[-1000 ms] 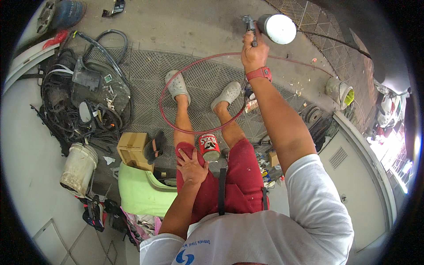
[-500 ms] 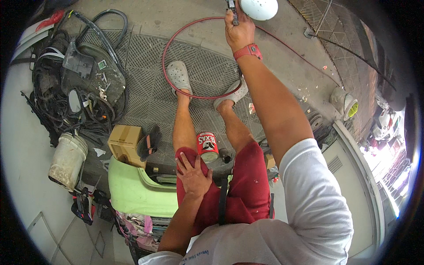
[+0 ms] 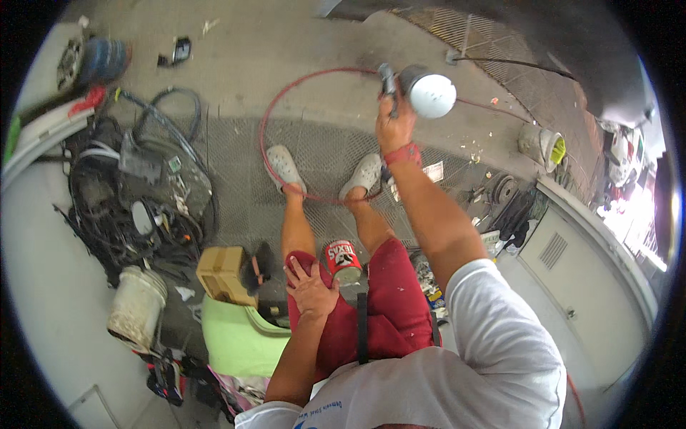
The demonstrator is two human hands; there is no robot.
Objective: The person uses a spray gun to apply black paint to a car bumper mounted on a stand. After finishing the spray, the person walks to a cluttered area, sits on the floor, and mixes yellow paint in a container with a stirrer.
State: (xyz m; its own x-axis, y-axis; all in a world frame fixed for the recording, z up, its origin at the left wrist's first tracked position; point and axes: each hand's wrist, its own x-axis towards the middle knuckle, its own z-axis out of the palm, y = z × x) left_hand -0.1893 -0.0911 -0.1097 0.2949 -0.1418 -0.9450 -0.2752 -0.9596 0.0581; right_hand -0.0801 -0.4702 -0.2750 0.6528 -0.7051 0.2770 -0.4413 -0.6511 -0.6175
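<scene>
My right hand [image 3: 395, 130] is closed around the handle of a paint spray gun [image 3: 433, 96], held out in front of me above the floor. A rounded white end tops the gun's grey cup. The gun's trigger is too small to make out. A thin red hose [image 3: 264, 125] curves in a wide loop past my feet and on to the right behind the gun. My left hand [image 3: 312, 289] rests flat on my left knee, fingers spread, holding nothing. Between my legs stands a red can [image 3: 341, 256].
A tangle of black hoses and parts [image 3: 136, 200] lies at left, near a dirty white bucket [image 3: 138, 304]. Close by are a cardboard box [image 3: 218, 272] and a light green panel [image 3: 239, 336]. Another bucket [image 3: 537, 145] stands at right, and a dark curved panel [image 3: 586, 43] hangs at upper right.
The view has shifted, showing more floor ahead. My right hand and the spray gun now sit lower in the picture, fully visible. My left hand stays on my knee.
</scene>
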